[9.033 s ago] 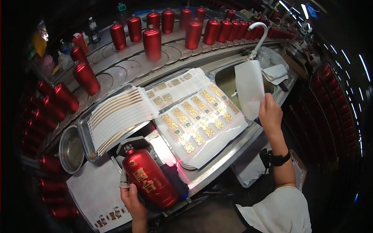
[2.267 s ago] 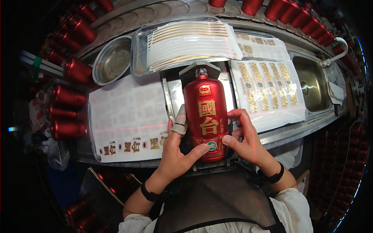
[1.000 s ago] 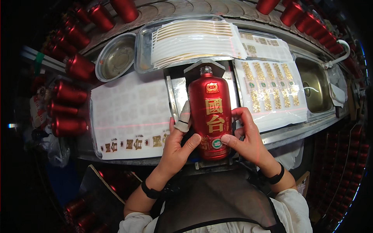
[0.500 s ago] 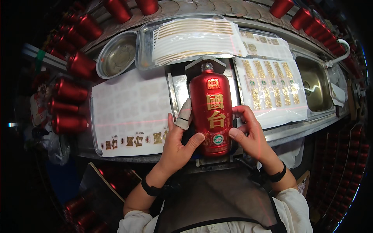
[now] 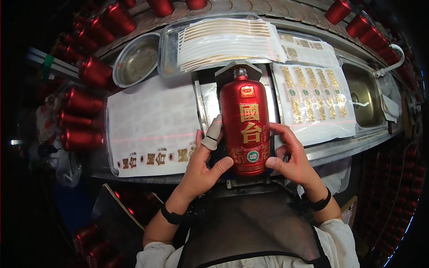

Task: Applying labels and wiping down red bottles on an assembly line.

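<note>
Light pools over the middle of the bench, leaving the left sheet and right sheet pale and bright. Glossy highlights mark the bottle, whose gold print is crisp, and the metal plate beside it glares. A white reflection streaks the sink. A thin red line of light crosses both sheets. The near apron is in shade; stacked bottles at right sink into gloom. The far conveyor bows with the lens, and the corners go black.
</note>
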`<action>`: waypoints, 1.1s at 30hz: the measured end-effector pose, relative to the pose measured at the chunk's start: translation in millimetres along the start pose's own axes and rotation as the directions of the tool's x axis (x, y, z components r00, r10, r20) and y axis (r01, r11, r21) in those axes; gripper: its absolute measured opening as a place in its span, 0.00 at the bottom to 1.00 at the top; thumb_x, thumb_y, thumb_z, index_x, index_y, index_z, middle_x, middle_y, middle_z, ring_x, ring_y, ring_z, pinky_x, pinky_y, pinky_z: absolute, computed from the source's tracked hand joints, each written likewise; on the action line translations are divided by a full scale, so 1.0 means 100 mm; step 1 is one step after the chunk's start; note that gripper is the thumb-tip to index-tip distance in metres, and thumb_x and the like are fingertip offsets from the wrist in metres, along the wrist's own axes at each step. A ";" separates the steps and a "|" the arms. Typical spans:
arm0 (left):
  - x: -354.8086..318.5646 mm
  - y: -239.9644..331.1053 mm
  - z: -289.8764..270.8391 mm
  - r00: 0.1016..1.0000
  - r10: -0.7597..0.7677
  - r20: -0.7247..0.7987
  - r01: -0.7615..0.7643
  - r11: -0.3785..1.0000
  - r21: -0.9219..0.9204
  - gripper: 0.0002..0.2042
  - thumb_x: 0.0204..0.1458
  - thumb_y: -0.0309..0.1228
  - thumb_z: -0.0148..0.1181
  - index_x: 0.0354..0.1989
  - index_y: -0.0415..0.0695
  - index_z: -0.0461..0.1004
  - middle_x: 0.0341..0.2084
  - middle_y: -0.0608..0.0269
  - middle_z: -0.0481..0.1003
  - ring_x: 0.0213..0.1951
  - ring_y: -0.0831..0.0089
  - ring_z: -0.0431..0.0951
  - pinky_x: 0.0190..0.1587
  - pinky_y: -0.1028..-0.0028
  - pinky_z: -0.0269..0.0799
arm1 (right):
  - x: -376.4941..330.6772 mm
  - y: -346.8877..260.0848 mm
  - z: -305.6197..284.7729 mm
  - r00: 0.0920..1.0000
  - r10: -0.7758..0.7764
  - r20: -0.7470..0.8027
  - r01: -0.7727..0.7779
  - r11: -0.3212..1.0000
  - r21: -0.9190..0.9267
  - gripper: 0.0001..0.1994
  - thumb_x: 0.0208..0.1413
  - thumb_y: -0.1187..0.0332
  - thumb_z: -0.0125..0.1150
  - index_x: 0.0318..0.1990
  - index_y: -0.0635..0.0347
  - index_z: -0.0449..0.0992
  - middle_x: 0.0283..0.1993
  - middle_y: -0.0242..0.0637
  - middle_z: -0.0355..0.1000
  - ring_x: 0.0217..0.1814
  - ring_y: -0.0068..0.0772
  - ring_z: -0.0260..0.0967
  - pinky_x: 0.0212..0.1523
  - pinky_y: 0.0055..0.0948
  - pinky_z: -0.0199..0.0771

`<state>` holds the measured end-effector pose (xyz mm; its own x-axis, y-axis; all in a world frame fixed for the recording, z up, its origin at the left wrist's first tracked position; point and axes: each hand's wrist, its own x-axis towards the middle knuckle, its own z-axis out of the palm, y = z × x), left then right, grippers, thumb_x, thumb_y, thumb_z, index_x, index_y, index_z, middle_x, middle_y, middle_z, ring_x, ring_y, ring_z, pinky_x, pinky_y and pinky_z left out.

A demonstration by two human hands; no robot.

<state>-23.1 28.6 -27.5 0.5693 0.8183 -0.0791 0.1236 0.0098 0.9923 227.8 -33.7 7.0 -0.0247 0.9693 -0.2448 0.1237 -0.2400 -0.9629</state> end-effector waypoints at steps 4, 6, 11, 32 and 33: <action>-0.01 0.01 0.04 0.999 -0.030 -0.042 0.026 0.994 -0.111 0.43 0.56 0.42 0.64 0.74 0.40 0.46 0.70 0.52 0.60 0.72 0.60 0.57 0.72 0.53 0.17 | -0.01 0.07 -0.05 0.999 -0.017 0.027 0.015 0.998 0.068 0.31 0.59 0.64 0.62 0.68 0.61 0.61 0.63 0.38 0.63 0.41 0.15 0.64 0.37 0.17 0.66; -0.01 0.03 0.06 0.999 -0.022 -0.040 0.017 0.993 -0.117 0.43 0.56 0.43 0.64 0.74 0.40 0.46 0.69 0.51 0.60 0.72 0.60 0.57 0.72 0.53 0.17 | -0.01 0.10 -0.05 0.997 -0.068 0.034 0.066 0.997 0.044 0.27 0.63 0.67 0.56 0.69 0.60 0.61 0.65 0.37 0.63 0.48 0.17 0.65 0.42 0.18 0.67; 0.02 0.09 0.08 0.998 0.050 -0.048 -0.047 0.998 0.052 0.47 0.53 0.45 0.66 0.74 0.39 0.45 0.68 0.49 0.62 0.71 0.60 0.58 0.72 0.53 0.17 | -0.01 0.11 -0.03 0.998 -0.053 0.015 0.052 0.997 0.064 0.28 0.62 0.66 0.59 0.68 0.59 0.62 0.65 0.37 0.63 0.46 0.16 0.65 0.40 0.18 0.67; 0.02 0.12 0.10 0.996 0.081 -0.044 -0.078 0.995 0.058 0.48 0.51 0.43 0.69 0.74 0.38 0.44 0.67 0.50 0.63 0.70 0.60 0.59 0.72 0.53 0.18 | 0.05 0.07 -0.34 0.894 0.222 -0.390 -0.021 0.889 0.457 0.15 0.58 0.67 0.62 0.52 0.62 0.75 0.42 0.35 0.76 0.24 0.14 0.63 0.27 0.17 0.63; 0.03 0.14 0.10 0.995 0.093 -0.040 -0.090 0.993 0.078 0.48 0.51 0.44 0.69 0.74 0.38 0.45 0.66 0.49 0.64 0.70 0.59 0.60 0.72 0.52 0.20 | 0.06 0.14 -0.45 0.866 0.250 -0.434 0.086 0.780 0.619 0.13 0.59 0.69 0.60 0.49 0.63 0.75 0.41 0.35 0.76 0.24 0.16 0.67 0.27 0.18 0.64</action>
<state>-11.3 25.6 -14.9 0.5455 0.8379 0.0179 0.1350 -0.1089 0.9848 274.1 -28.6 -2.7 0.4401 0.8026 -0.4027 -0.5200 -0.1378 -0.8430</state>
